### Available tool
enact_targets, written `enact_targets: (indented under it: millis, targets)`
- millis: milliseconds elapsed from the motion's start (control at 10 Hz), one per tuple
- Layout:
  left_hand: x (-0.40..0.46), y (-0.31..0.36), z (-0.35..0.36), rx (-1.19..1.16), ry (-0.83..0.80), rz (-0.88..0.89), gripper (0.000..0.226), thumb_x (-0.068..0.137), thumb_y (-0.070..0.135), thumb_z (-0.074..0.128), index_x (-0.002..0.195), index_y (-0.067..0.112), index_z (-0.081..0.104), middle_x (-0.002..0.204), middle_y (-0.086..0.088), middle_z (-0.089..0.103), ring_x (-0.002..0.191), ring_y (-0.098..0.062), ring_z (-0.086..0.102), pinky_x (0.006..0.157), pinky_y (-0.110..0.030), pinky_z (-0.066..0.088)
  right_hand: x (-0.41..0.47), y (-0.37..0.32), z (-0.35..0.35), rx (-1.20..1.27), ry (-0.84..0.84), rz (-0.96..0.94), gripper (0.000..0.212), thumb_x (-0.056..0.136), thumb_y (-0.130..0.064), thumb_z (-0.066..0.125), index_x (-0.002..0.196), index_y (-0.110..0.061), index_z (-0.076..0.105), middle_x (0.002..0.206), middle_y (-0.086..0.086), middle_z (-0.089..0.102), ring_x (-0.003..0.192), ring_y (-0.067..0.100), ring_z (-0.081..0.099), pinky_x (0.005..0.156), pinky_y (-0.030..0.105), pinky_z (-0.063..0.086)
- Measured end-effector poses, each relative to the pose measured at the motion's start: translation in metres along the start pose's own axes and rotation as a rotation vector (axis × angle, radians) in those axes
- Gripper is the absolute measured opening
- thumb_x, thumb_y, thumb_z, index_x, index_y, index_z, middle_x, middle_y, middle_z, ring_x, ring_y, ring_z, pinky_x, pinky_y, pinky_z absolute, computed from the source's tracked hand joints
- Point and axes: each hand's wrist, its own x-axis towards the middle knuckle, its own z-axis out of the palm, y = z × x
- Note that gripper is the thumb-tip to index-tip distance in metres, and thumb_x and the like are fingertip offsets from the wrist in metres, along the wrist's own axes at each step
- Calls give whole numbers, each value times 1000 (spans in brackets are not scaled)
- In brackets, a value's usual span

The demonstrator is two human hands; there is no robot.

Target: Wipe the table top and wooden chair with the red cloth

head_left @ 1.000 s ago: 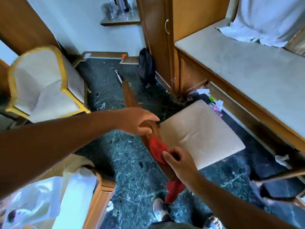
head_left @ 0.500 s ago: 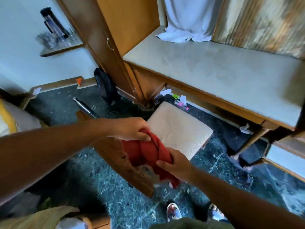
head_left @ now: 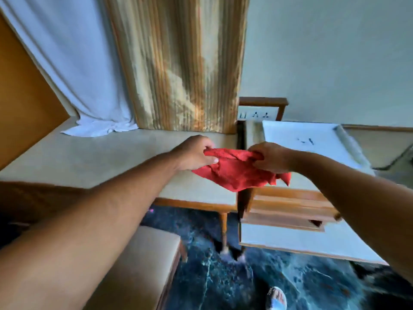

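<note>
Both hands, left hand point(head_left: 196, 153) and right hand point(head_left: 271, 156), pinch the red cloth point(head_left: 234, 172) stretched in mid-air above the pale surface point(head_left: 89, 157), not touching it, so wiping looks still ahead.

Both hands are gripping the red cloth point(head_left: 237, 173) in the air above the pale table top point(head_left: 93, 157), the left hand point(head_left: 196, 153) pinching one upper edge and the right hand point(head_left: 271, 156) bunching the other. The cloth is sagging between them. Below, a cushioned chair seat point(head_left: 143, 253) is showing over dark marbled floor point(head_left: 257, 280).
</note>
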Motion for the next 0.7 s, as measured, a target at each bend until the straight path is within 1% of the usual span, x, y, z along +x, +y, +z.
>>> enact_targets:
  millis: [100, 200, 300, 400, 500, 600, 700]
  targets:
    - [106, 62, 31, -45, 95, 57, 13, 81, 29, 74, 86, 22, 65, 79, 5, 64, 78, -17, 62, 66, -28, 44, 4, 93, -69, 6, 91, 95, 23, 79, -1, 48, 91, -17, 60, 71, 6, 66, 59, 27, 67, 46, 30, 50]
    - [202, 117, 52, -14, 164, 95, 16, 81, 33, 74, 89, 28, 61, 85, 9, 64, 82, -16, 62, 70, -29, 45, 12, 177, -125, -105, 223, 124, 18, 86, -15, 51, 95, -28, 61, 75, -2, 67, 45, 10, 59, 43, 22, 43]
    - [262, 152, 76, 30, 220, 86, 18, 82, 33, 72, 94, 30, 60, 89, 11, 66, 81, -15, 61, 68, -30, 45, 24, 241, -148, -404, 331, 104, 28, 93, -23, 51, 117, -35, 59, 103, -1, 71, 84, 22, 64, 68, 30, 44]
    - [290, 159, 122, 134, 109, 111, 21, 86, 30, 69, 104, 28, 59, 103, 4, 68, 92, -21, 64, 71, -32, 46, 30, 300, -125, -434, 278, 90, 45, 91, -24, 50, 134, -36, 52, 126, 1, 66, 109, 29, 62, 81, 32, 47]
    - [283, 150, 175, 298, -256, 166, 37, 91, 40, 62, 124, 26, 55, 125, -2, 65, 113, -27, 61, 92, -37, 47, 18, 342, -62, -459, -106, 44, 50, 98, -46, 36, 147, -34, 36, 156, 5, 36, 140, 31, 36, 113, 42, 30]
    - [272, 133, 209, 381, -356, 201, 53, 100, 48, 43, 147, 24, 41, 160, -5, 34, 146, -23, 32, 120, -38, 21, 9, 364, -14, -417, -164, 72, 56, 100, -54, 18, 153, -35, 19, 164, 7, 6, 149, 34, 8, 119, 50, 13]
    - [287, 131, 202, 433, -317, 189, 57, 102, 49, 38, 154, 27, 30, 166, -5, 20, 153, -21, 16, 124, -40, 7, 28, 364, -10, -363, -23, 97, 57, 97, -55, 19, 150, -37, 23, 163, 7, 12, 148, 32, 17, 118, 48, 19]
